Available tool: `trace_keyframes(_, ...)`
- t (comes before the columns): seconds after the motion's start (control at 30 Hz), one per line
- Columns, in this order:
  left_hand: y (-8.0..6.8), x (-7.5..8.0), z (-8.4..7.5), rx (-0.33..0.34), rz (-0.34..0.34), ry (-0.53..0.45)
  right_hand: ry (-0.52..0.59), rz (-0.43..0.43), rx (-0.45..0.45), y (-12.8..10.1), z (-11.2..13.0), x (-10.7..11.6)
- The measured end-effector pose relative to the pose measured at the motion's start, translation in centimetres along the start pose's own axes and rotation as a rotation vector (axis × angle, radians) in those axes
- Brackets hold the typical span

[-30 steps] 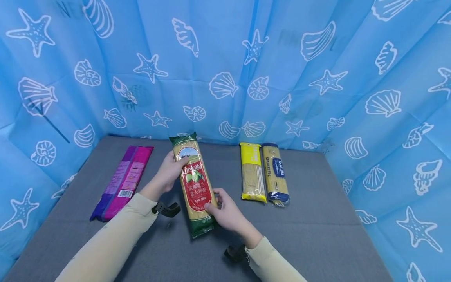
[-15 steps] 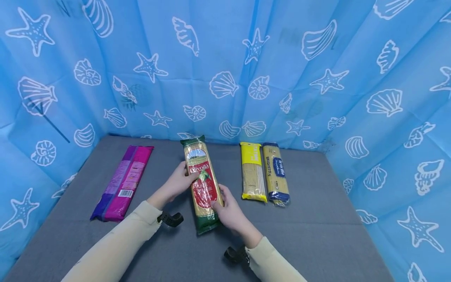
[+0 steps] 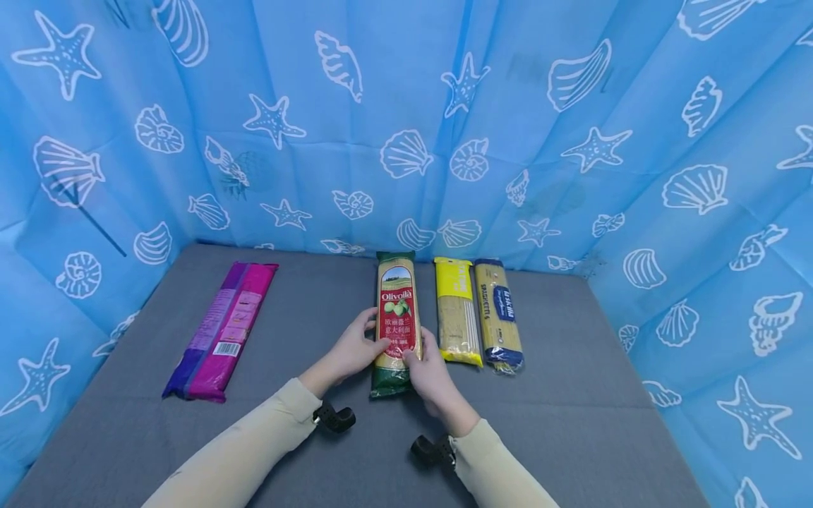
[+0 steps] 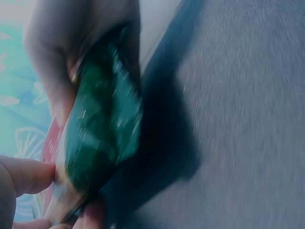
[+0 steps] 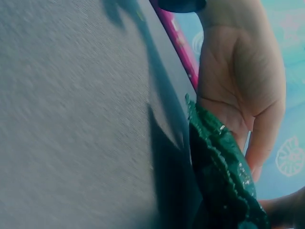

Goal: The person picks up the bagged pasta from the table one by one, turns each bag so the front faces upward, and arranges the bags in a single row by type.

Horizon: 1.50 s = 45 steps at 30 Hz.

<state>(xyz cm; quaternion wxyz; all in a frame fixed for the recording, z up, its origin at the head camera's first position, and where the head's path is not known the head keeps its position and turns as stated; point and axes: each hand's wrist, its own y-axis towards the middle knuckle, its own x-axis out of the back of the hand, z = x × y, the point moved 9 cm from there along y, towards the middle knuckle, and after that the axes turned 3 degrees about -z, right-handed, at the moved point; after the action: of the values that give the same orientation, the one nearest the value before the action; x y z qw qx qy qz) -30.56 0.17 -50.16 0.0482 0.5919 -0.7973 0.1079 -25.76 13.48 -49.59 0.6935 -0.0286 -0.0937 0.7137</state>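
Observation:
Both hands hold a spaghetti packet (image 3: 397, 310) with green ends and a red label, upright in the head view just left of the yellow packet. My left hand (image 3: 353, 346) grips its left edge, thumb on the front. On the lower right edge, my right hand (image 3: 435, 374) grips it with the thumb over the label. The left wrist view shows the packet's green end (image 4: 102, 119) above its shadow on the cloth. In the right wrist view the crimped green end (image 5: 221, 167) hangs close over the table, the left hand (image 5: 243, 71) behind it.
To the right lie a yellow-topped spaghetti packet (image 3: 459, 310) and a blue-ended spaghetti packet (image 3: 498, 314), side by side. A pink and purple packet (image 3: 222, 331) lies at the left on the grey table (image 3: 305, 282). A blue shell-print curtain (image 3: 406, 85) stands behind and at both sides.
Both hands have carried the green-ended spaghetti packet rightward, beside the yellow one, and turned it from a tilt to nearly straight. The left hand has slid lower along it. The other packets stay put.

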Motion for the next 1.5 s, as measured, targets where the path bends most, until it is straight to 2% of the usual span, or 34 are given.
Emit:
trace_keyframes(0.13,0.3,-0.9,-0.1,-0.022,0.016,-0.011,-0.001,-0.031,-0.008,0.8,0.1,0.8)
trace_keyframes(0.37,1.5,-1.2,0.2,-0.012,0.009,-0.044,-0.038,-0.072,-0.019,1.8,0.4,1.3)
trace_keyframes(0.63,2.4,-2.0,0.8,0.015,0.083,-0.043,-0.081,-0.117,-0.003,2.1,0.4,1.7)
trace_keyframes(0.73,2.5,-2.1,0.9,0.019,0.094,-0.035,-0.144,-0.132,-0.005,2.1,0.3,1.8)
trace_keyframes(0.83,2.5,-2.1,1.1,0.011,0.106,-0.008,-0.272,-0.143,0.012,2.0,0.5,1.8)
trace_keyframes(0.93,2.3,-1.8,1.4,-0.005,0.113,0.049,-0.408,-0.135,0.049,1.9,0.9,1.5)
trace_keyframes(1.03,2.0,-1.4,1.8,-0.006,0.1,0.101,-0.486,-0.115,0.074,1.9,1.0,1.0)
trace_keyframes(1.13,1.7,-1.0,2.0,-0.014,0.079,0.13,-0.527,-0.101,0.089,2.0,1.1,0.7)
trace_keyframes(1.3,1.8,-1.2,1.6,-0.047,0.068,0.161,-0.537,-0.108,0.072,2.3,1.0,1.0)
trace_keyframes(1.5,2.1,-1.2,1.8,-0.037,0.068,0.172,-0.526,-0.111,0.037,2.4,0.8,1.2)
